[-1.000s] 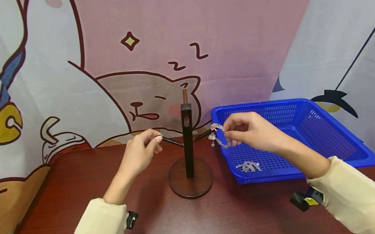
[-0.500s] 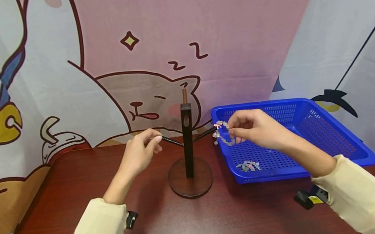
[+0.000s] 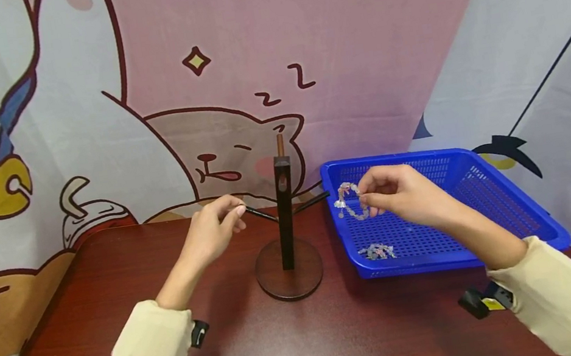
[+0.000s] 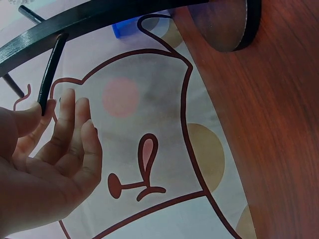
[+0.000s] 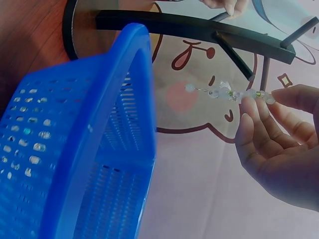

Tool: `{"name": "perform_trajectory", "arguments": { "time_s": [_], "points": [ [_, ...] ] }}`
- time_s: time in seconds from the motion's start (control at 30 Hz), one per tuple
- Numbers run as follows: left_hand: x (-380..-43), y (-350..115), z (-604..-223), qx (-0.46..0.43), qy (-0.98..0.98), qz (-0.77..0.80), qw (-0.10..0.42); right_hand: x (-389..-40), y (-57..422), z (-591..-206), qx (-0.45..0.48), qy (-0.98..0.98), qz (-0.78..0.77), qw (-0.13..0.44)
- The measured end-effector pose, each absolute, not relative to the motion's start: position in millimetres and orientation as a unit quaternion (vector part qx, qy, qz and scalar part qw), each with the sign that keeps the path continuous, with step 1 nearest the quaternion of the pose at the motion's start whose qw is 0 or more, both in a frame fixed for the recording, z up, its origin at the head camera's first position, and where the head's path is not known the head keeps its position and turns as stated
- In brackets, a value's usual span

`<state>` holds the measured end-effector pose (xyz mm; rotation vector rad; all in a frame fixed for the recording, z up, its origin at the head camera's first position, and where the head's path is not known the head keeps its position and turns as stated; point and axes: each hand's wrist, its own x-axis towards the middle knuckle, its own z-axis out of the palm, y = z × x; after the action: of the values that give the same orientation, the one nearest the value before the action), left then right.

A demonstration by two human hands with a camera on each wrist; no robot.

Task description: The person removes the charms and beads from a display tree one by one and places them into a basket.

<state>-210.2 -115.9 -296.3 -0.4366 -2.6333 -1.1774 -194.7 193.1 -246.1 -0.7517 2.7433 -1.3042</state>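
A dark wooden stand with a round base and side pegs stands upright on the table. My left hand pinches the tip of its left peg between thumb and forefinger, the other fingers loosely bent. My right hand pinches a beaded bracelet by its right side, and the loop hangs over the left part of the blue basket. Pale beads, a pink piece and a small dangling charm show on it. In the right wrist view the bracelet appears edge-on, apart from the stand's right peg.
The blue perforated basket sits right of the stand, with more beaded bracelets lying in its near left corner. A printed cloth with cartoon animals hangs behind the reddish-brown table.
My right hand has moved to the right with the bracelet, away from the tip of the stand's right peg. My left hand has stayed on the left peg.
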Motion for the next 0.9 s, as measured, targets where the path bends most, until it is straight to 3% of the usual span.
{"name": "perform_trajectory", "arguments": {
  "time_s": [0.9],
  "points": [
    [-210.6, -116.7, -297.6, -0.15, -0.897, -0.401, 0.11, -179.4, 259.3, -272.4, -0.191, 0.907, -0.375, 0.01]
  ]
}}
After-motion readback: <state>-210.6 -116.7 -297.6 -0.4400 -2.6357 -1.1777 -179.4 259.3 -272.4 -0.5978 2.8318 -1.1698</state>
